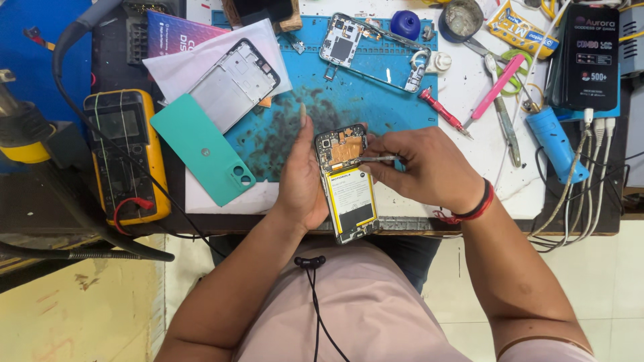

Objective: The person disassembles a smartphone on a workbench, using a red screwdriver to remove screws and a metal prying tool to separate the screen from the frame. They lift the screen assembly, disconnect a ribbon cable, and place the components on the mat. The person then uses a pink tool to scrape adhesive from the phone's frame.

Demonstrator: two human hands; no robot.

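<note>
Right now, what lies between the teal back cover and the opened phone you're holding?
In the head view, only the left hand and stained blue mat lie between the teal back cover and the opened phone.

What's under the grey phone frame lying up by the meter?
The frame lies on white paper, its lower end over the blue mat and the teal back cover. An orange bit shows by its lower right edge. Whatever else lies beneath is covered.
</note>
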